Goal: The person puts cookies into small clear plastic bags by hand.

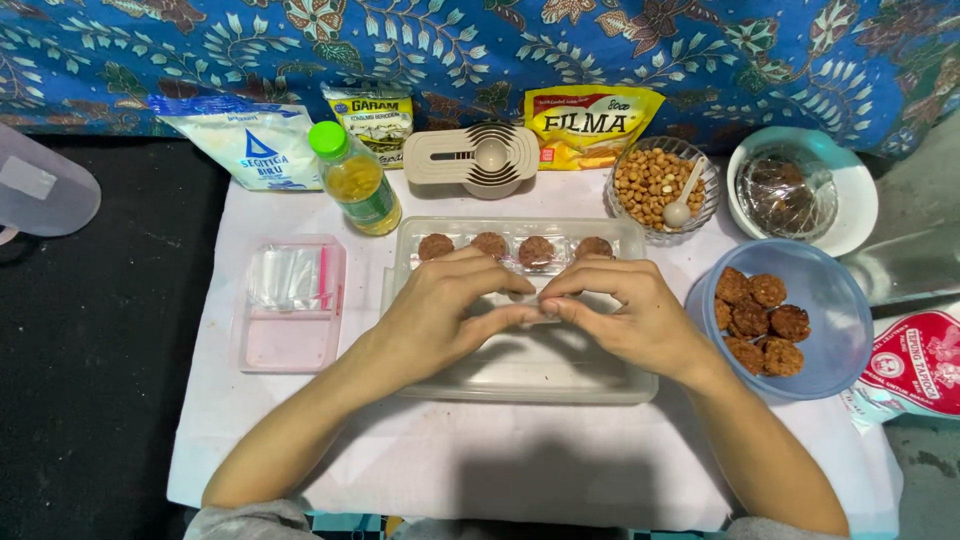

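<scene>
1. Clear plastic wrap [535, 308], small and crinkled, is pinched between both hands: left hand [440, 315] and right hand [625, 320], fingertips closed on it, over the tray [520, 385].
2. Four wrapped brown balls [513, 247] line the tray's far edge; the rest of it is bare.
3. Right of the tray, a blue bowl [830, 300] holds seven rough unwrapped balls [758, 320].
4. Left of the tray, a pink box [290, 345] holds more wraps.

four wrapped cookies [514, 247], seven bowl cookies [760, 318]; two hands [540, 310]
</scene>
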